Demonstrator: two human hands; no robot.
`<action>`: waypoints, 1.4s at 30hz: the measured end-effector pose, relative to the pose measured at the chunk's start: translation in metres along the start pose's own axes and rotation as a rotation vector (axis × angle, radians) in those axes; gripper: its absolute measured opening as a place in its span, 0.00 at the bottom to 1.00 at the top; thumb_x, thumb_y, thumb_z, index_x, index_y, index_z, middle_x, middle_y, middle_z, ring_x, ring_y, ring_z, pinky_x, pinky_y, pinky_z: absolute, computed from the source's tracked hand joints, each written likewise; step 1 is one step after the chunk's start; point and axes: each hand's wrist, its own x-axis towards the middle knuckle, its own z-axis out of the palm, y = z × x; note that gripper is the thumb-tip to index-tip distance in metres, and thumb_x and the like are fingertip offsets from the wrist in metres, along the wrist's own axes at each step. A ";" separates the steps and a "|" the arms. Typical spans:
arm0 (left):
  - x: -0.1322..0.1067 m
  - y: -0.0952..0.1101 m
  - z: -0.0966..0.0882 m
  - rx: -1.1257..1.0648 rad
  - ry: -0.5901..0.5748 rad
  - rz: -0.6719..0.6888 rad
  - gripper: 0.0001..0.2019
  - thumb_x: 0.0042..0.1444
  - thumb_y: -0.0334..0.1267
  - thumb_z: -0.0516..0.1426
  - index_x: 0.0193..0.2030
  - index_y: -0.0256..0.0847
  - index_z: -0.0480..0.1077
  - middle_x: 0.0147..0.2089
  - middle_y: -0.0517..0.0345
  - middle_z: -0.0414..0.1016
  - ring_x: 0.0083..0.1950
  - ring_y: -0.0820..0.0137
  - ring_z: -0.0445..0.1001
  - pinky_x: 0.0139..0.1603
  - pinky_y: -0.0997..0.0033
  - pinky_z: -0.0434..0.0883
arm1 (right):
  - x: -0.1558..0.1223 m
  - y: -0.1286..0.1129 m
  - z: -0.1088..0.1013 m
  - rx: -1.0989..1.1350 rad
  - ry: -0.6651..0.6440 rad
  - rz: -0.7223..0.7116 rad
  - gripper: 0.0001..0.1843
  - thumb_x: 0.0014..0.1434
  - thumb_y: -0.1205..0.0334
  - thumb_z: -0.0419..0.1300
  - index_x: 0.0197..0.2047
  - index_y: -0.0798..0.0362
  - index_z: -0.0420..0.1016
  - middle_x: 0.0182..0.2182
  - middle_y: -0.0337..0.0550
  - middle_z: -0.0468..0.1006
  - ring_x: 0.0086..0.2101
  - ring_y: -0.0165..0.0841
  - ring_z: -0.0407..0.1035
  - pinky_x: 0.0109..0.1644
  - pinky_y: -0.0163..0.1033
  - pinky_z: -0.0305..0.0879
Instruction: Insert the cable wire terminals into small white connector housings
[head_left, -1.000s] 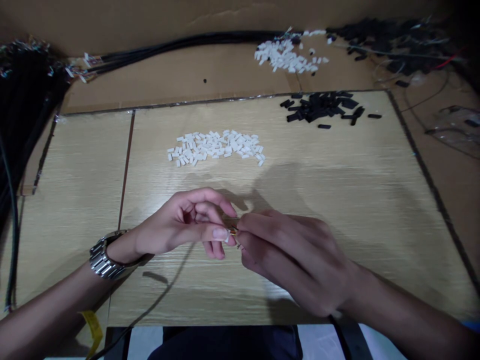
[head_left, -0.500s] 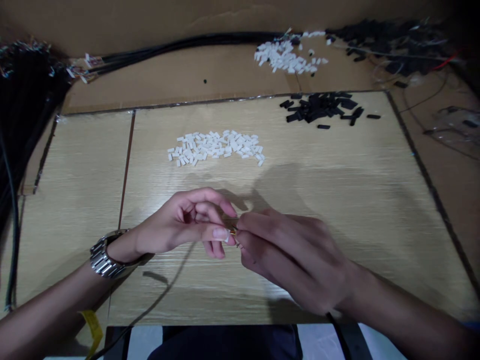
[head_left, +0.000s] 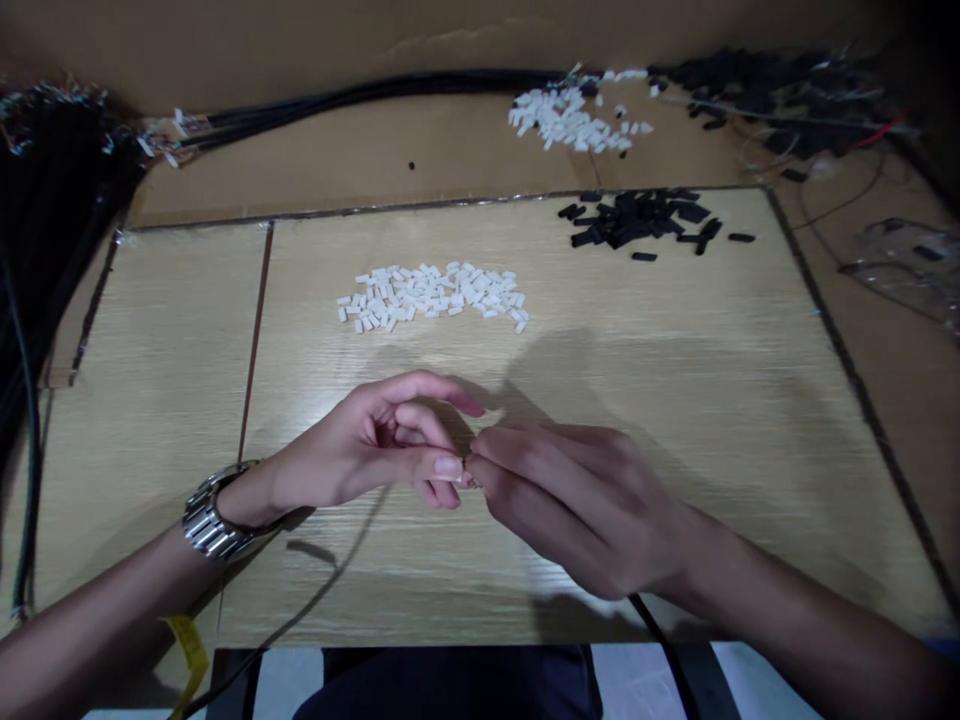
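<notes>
My left hand [head_left: 397, 440] pinches a small white connector housing [head_left: 462, 477] between thumb and finger, its index finger curved above. Pressed against it from the right, my right hand [head_left: 577, 500] has its fingertips closed on thin wire ends [head_left: 474, 483], mostly hidden by the fingers. A black cable [head_left: 652, 625] runs from beneath the right hand over the table's front edge. Beyond the hands lies a spread of white housings [head_left: 435, 292]. Farther back to the right is a heap of short black sleeves [head_left: 637, 220].
Black cables [head_left: 360, 90] stretch along the back cardboard, beside a second white pile [head_left: 562, 120]. A thick cable bundle [head_left: 67, 220] fills the left side. Dark pieces and loose wires [head_left: 810, 100] lie back right. A yellow tag [head_left: 189, 655] hangs at lower left.
My right fingertips have come up closer to the white connector housing, and less of the wire shows between the hands. More of the black cable shows below the right hand.
</notes>
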 end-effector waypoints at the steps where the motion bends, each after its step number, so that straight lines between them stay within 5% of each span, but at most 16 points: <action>1: 0.000 0.000 0.000 0.006 0.000 -0.006 0.17 0.57 0.22 0.60 0.52 0.38 0.68 0.33 0.61 0.79 0.32 0.73 0.81 0.35 0.77 0.79 | 0.000 0.000 0.000 -0.004 0.004 -0.006 0.15 0.66 0.73 0.48 0.31 0.57 0.71 0.28 0.42 0.73 0.28 0.30 0.67 0.28 0.37 0.65; 13: 0.000 0.001 -0.006 -0.055 0.021 -0.046 0.16 0.58 0.25 0.61 0.52 0.40 0.68 0.35 0.60 0.82 0.32 0.75 0.80 0.33 0.79 0.78 | -0.002 0.003 -0.002 0.017 0.027 0.172 0.05 0.61 0.72 0.57 0.40 0.56 0.71 0.39 0.46 0.78 0.35 0.31 0.74 0.32 0.34 0.69; 23: 0.001 -0.001 -0.007 -0.108 0.028 -0.034 0.13 0.55 0.25 0.63 0.47 0.37 0.70 0.34 0.59 0.80 0.34 0.73 0.81 0.31 0.80 0.78 | 0.000 -0.004 -0.001 0.552 0.060 0.455 0.06 0.61 0.71 0.58 0.42 0.54 0.70 0.31 0.40 0.74 0.30 0.27 0.68 0.32 0.32 0.66; 33: 0.000 -0.006 -0.005 -0.012 -0.004 0.051 0.12 0.58 0.27 0.61 0.48 0.38 0.69 0.38 0.57 0.77 0.36 0.74 0.78 0.34 0.77 0.78 | -0.001 -0.004 0.004 0.613 0.098 0.616 0.03 0.60 0.69 0.60 0.39 0.53 0.73 0.28 0.36 0.74 0.25 0.25 0.66 0.27 0.30 0.61; 42: -0.008 -0.004 0.000 0.161 0.023 0.090 0.07 0.61 0.32 0.59 0.45 0.37 0.67 0.36 0.59 0.71 0.35 0.76 0.72 0.36 0.79 0.74 | -0.005 -0.008 0.011 0.608 0.095 0.604 0.03 0.60 0.68 0.62 0.39 0.52 0.73 0.29 0.36 0.75 0.27 0.25 0.66 0.30 0.30 0.61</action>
